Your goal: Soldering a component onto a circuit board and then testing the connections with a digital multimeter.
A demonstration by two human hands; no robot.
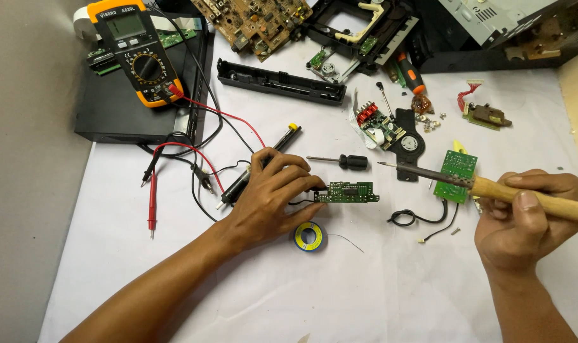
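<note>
On the white tabletop (251, 298), seen from the head camera, our left hand (270, 197) pinches the end of a narrow green circuit board (347, 192) with thumb and fingers, holding it just above the surface. A small solder spool (310, 236) lies just below it. Our right hand (530, 219) is wrapped tight round the wooden handle of a soldering iron (485, 187), its tip pointing left, apart from the board. A yellow multimeter (136, 54) sits at upper left.

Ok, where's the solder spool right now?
The solder spool lies on the white sheet near centre, just below the narrow green board and beside the left hand.
</note>
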